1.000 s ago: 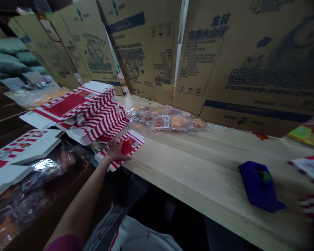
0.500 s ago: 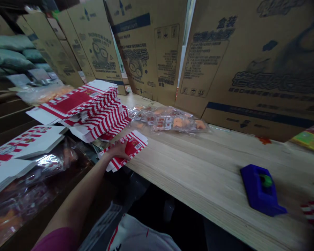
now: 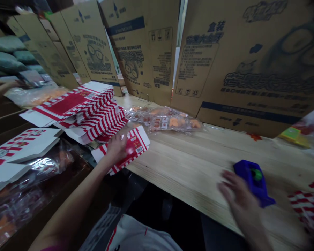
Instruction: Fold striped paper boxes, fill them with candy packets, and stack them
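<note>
My left hand (image 3: 117, 150) grips a flat red-and-white striped carton (image 3: 136, 141) at the table's front edge, its fingers over the printed face and the thumb out of sight. Just behind it, a stack of folded striped cartons (image 3: 94, 115) leans over the table's left part. Over the table at the right, my right hand (image 3: 238, 198) is slightly blurred, fingers apart and with nothing in it. Close beside that hand stands a blue tape dispenser (image 3: 252, 184) with a green core.
Clear bags with orange pieces and small packets (image 3: 167, 120) lie along the back. Tall cardboard boxes (image 3: 246, 69) wall the far side. White cartons (image 3: 23, 146) and bagged goods fill the left. Another person's hand (image 3: 2, 89) shows at far left. Striped cartons (image 3: 308, 202) sit at right.
My right hand has come into view beside the tape dispenser. The carton in my left hand has risen slightly and tilted. Another person's hand shows more at far left.
</note>
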A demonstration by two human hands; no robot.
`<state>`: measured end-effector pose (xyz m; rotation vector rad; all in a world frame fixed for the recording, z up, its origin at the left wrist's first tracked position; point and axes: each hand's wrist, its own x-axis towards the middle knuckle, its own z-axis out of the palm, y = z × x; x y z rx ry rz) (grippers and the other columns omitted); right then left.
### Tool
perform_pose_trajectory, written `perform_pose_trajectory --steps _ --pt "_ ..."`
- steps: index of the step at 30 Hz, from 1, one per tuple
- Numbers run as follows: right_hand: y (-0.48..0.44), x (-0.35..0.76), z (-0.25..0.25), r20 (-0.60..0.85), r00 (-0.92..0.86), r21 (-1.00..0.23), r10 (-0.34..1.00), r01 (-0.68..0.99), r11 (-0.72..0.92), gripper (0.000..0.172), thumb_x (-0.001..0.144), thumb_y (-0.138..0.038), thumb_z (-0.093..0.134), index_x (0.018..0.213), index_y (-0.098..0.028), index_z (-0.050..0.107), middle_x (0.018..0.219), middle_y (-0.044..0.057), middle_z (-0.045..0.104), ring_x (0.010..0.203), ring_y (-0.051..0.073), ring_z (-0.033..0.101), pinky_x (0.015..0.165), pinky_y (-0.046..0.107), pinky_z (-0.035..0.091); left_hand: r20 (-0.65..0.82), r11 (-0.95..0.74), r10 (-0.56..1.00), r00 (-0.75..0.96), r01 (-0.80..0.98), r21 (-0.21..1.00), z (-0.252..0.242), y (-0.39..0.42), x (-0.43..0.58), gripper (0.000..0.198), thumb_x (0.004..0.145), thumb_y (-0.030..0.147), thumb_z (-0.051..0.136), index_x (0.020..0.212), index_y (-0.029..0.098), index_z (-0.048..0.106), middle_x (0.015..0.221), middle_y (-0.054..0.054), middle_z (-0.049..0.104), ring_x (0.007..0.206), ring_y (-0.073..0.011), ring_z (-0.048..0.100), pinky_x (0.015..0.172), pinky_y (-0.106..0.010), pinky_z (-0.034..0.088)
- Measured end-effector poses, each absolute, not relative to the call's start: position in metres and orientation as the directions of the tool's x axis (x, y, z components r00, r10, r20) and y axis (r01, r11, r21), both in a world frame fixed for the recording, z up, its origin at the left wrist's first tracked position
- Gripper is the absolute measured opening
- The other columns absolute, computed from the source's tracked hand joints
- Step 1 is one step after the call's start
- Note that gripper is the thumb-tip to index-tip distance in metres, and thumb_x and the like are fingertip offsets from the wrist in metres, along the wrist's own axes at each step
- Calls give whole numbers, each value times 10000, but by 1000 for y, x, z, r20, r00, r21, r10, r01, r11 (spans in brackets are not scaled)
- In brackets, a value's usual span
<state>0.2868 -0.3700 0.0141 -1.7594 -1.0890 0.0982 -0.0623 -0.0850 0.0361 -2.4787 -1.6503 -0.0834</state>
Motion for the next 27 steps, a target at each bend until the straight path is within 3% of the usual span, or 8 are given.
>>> perform_pose_trajectory --steps 2,6,11,16,19,21,24,27 --pt "-326 253 -11 264 440 -904 859 423 61 315 811 -500 621 963 -225 647 1124 117 634 940 257 649 766 421 567 141 -347 931 336 936 62 38 -79 -67 725 748 285 581 1407 116 330 1266 -216 531 1136 -372 531 923 -448 422" --pt "-249 187 -39 224 264 -947 938 287 146 205 805 -328 601 963 -203 640 1034 104 661 948 239 637 798 396 545 76 -341 940 333 906 251 27 -74 -73 464 743 222 548 1201 152 568 1066 -120 675 1021 -299 615 875 -373 472" --pt "-191 156 -21 336 146 -862 931 447 241 266 803 -202 578 1068 -186 605 1103 98 643 1022 226 592 894 392 481 63 -409 906 419 826 388 15 -99 -60 485 779 251 475 1225 92 579 832 -47 703 685 -175 654 652 -267 526" --pt "-176 174 7 298 159 -781 941 607 145 207 830 -234 623 1017 -143 618 992 93 647 942 222 567 881 368 428 210 -578 779 591 545 608 26 -129 -43 465 841 344 455 1221 121 601 939 -77 725 743 -173 675 690 -255 536" --pt "-183 190 15 193 134 -892 972 437 117 64 823 -211 605 807 -153 626 744 -7 585 715 151 530 709 269 419 274 -675 692 668 463 574 25 -134 -37 390 846 358 459 1139 186 650 1064 -98 720 928 -236 679 834 -317 527" --pt "-191 199 18 142 107 -965 984 236 114 124 789 -160 592 666 -156 582 629 -48 500 621 115 470 619 224 377 298 -717 656 694 448 534 14 -135 -31 387 839 410 479 1129 213 645 1125 -116 700 1015 -279 661 887 -361 515" --pt "-205 204 20 113 202 -992 973 -24 120 126 746 -157 618 629 -158 571 604 -60 490 595 100 453 587 203 362 341 -768 617 710 446 461 -6 -140 -15 615 721 517 637 1256 228 551 1273 -152 616 1127 -359 603 925 -434 502" --pt "-219 202 24 139 237 -983 961 -81 162 74 741 -189 652 678 -166 622 667 -43 578 656 116 518 647 209 409 386 -748 659 646 504 432 -16 -155 -1 688 701 548 640 1302 244 497 1247 -161 628 1048 -386 638 849 -476 524"
